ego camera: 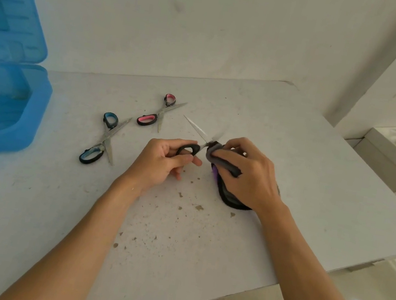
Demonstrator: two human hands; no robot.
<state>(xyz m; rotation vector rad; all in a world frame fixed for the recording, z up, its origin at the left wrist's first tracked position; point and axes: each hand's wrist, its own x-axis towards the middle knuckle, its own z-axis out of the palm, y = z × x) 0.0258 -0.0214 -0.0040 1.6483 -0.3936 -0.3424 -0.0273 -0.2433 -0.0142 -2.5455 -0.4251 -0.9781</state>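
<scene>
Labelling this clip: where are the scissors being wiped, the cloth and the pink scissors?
black scissors [198, 132]: head view, on the bare blade.
cloth [229, 167]: head view, on its grey fold.
pink scissors [162, 112]: head view, at the pivot where the blades cross.

Table [229, 239], blue scissors [108, 135], pink scissors [162, 112], case [3, 101], cloth [231, 200]

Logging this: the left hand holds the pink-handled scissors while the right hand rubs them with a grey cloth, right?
No: the head view shows the left hand holding black-handled scissors; the pink-handled scissors lie on the table. The rest holds.
</scene>
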